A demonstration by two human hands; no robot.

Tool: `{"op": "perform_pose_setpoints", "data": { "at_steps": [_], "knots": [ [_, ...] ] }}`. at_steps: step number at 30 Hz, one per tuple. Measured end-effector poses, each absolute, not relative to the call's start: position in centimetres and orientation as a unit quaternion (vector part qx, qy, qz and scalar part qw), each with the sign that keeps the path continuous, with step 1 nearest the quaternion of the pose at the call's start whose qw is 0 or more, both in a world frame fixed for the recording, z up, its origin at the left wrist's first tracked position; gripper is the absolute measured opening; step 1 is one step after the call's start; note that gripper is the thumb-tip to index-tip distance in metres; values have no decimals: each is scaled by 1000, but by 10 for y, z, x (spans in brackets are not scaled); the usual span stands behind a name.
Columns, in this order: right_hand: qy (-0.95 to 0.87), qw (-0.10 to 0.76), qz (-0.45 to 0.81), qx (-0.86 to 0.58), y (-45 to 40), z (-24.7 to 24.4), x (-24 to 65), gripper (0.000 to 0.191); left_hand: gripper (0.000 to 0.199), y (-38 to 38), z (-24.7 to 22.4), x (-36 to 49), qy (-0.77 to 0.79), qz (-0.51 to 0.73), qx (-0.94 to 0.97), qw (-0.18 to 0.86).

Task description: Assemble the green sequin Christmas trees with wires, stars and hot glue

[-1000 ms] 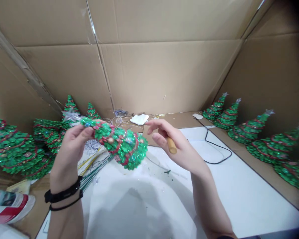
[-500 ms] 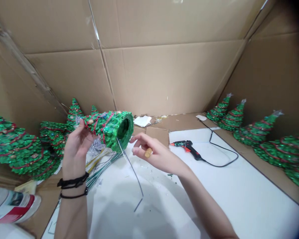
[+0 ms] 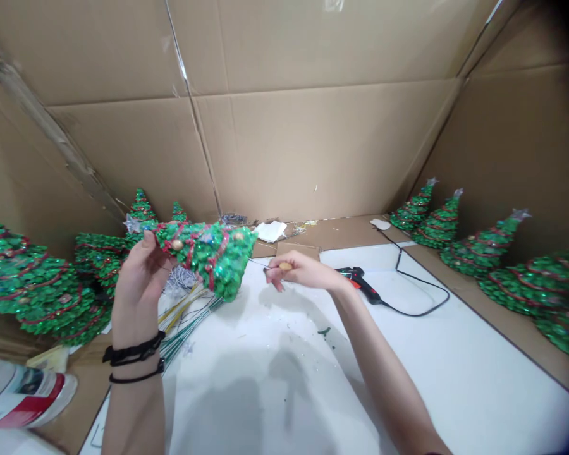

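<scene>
The left hand [image 3: 141, 273] holds a small green tree [image 3: 203, 249] near its narrow end, left of the middle of the frame. Thumb and fingers are closed about the part just below the clear star [image 3: 131, 224]. The tree lies on its side in the air above the bench [image 3: 455, 373]. Its long axis runs across the picture, star end to the left, wide base to the right and tilted a little downward. The open underside is turned out of view.

The right hand [image 3: 304, 270] is at mid-frame, just to the right of that base and clearly the nearer hand to it. Its fingers are curled in, with a wooden handle [image 3: 284, 266] held in the grip. A thin dark rod [image 3: 260, 262] spans the short gap from these fingers leftward to the base's edge; whether it belongs to the handle or to the tree, I cannot tell. The base is therefore directly left of the right fingers, roughly in line with the rod.

Beyond the right forearm lies a glue gun [image 3: 370, 292], with its black cord [image 3: 422, 315] looping right. Green wires [image 3: 183, 332] fan out under the tree, and more trees [image 3: 478, 245] stand along the right edge.
</scene>
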State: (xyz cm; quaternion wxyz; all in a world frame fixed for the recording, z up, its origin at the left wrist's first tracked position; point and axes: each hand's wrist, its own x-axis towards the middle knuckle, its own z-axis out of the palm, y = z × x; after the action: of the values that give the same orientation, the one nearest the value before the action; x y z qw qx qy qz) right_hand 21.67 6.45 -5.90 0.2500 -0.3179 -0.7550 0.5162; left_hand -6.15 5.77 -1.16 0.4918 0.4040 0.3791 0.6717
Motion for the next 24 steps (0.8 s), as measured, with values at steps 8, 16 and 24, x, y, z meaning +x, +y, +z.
{"op": "perform_pose_setpoints", "data": {
  "at_steps": [8,16,24],
  "knots": [
    [-781,120,387,-475,93,-90,241,22,25,43,-8,-39,279,213,846,402],
    [-811,138,284,-493,97,-93,230,20,20,56,-33,0,216,83,893,386],
    [-810,112,231,-527,101,-100,230,17,19,60,-43,13,215,53,888,404]
  ]
}}
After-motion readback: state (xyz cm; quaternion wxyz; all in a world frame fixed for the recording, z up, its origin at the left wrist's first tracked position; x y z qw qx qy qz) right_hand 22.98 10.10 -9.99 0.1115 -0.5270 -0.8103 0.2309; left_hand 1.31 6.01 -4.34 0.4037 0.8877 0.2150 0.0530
